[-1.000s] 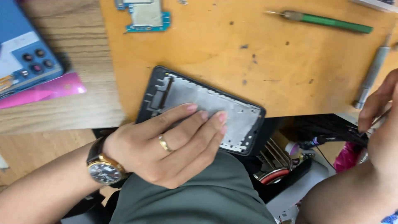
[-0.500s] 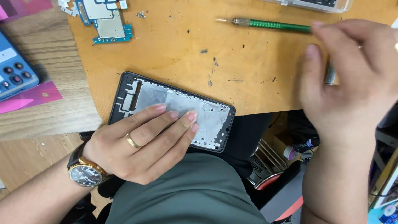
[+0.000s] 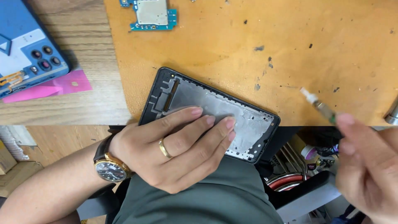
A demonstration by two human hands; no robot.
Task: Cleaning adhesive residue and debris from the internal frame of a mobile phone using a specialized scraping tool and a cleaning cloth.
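A black phone frame (image 3: pixel 178 89) with a bare metal inner plate lies at the near edge of the orange work mat (image 3: pixel 257 33), tilted and hanging partly over the table edge. My left hand (image 3: pixel 178 151), with a ring and a wristwatch, rests flat on the frame with its fingers spread over the plate. My right hand (image 3: pixel 367 164) is at the right, fingers pinched on a thin green-handled screwdriver (image 3: pixel 319 107) whose pale tip points up and left, above the mat to the right of the frame.
A blue-green circuit board (image 3: pixel 152 14) lies at the mat's far edge. A blue phone back cover (image 3: pixel 27 54) and a pink sheet (image 3: pixel 54 87) sit on the wooden table at left. A metal tool end (image 3: pixel 391 114) shows at right. Cluttered bins sit below the table.
My right hand has come down from the far side of the mat with the green screwdriver in it. The left hand stays on the frame; the view shifted.
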